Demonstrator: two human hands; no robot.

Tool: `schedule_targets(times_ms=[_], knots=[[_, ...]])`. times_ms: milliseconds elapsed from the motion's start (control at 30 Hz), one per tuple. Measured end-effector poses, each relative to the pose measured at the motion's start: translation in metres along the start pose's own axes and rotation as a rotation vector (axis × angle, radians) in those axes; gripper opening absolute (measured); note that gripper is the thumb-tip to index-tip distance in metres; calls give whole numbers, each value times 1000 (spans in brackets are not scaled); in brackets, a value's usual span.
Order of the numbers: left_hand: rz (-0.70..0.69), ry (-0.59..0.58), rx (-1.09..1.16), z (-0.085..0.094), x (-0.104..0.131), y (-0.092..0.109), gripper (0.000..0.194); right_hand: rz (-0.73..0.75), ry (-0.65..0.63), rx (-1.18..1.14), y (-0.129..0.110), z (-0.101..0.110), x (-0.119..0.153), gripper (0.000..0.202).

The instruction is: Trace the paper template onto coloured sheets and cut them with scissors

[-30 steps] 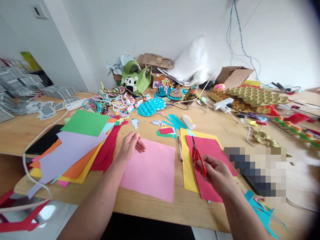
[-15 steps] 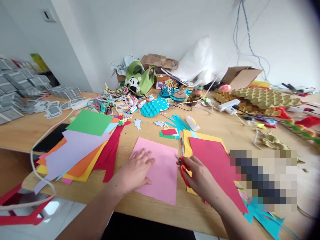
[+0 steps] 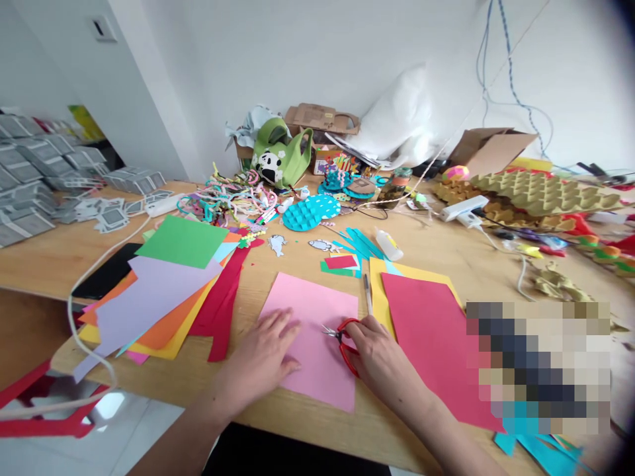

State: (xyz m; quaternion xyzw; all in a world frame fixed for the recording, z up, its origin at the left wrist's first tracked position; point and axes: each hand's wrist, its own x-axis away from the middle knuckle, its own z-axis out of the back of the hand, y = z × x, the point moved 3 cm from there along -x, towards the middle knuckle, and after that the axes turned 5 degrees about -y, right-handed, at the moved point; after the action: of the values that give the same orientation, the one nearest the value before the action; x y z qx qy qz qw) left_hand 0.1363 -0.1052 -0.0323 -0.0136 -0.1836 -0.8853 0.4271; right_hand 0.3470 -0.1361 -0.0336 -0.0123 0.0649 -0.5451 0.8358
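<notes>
red-handled scissors (image 3: 340, 336) point left, long axis crosswise over pink paper (image 3: 317, 299), clamped in the right grip (image 3: 376, 347). the left grip (image 3: 262, 349) presses flat, fingers apart.

The left hand (image 3: 265, 347), which was raised over the upper left of the pink sheet (image 3: 317, 301) with its fingers curled, now lies spread on the sheet's left part. The right hand (image 3: 380, 350) has carried the red-handled scissors (image 3: 343, 337) from above the red sheet (image 3: 426, 311) to the pink one; their blades, once together and pointing away from the person, now point left and stand slightly apart. The pen (image 3: 368, 294) is partly covered by that hand, and more of the red sheet's near end shows.
</notes>
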Motion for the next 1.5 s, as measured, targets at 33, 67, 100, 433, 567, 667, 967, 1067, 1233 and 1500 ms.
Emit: schedule_targets(times_ms=[33,67,100,433,567,667,967,1067,1233,1500], knots=[[55,42,8,1,-1,-4,56,-4,4,6,0,-1,1,14],[119,99,14,2,-2,-9,56,-8,6,10,0,-3,1,14],[179,166,20,2,-3,-14,55,-12,6,13,0,-4,2,14],[295,546,348,4,-8,-46,45,-55,76,-25,-1,-8,6,16],[349,463,456,3,-10,-56,46,-74,66,-29,0,-9,7,17],[358,458,495,4,-8,-58,45,-76,49,-34,0,-10,7,15],[356,440,822,4,-5,-59,51,-93,53,-53,-2,-9,7,14],[389,473,840,6,-3,-59,51,-87,72,-50,-2,-9,7,15],[354,449,881,13,2,-57,50,-81,73,-60,0,-14,7,14],[354,356,998,4,2,-57,58,-85,54,-76,0,-15,7,15]])
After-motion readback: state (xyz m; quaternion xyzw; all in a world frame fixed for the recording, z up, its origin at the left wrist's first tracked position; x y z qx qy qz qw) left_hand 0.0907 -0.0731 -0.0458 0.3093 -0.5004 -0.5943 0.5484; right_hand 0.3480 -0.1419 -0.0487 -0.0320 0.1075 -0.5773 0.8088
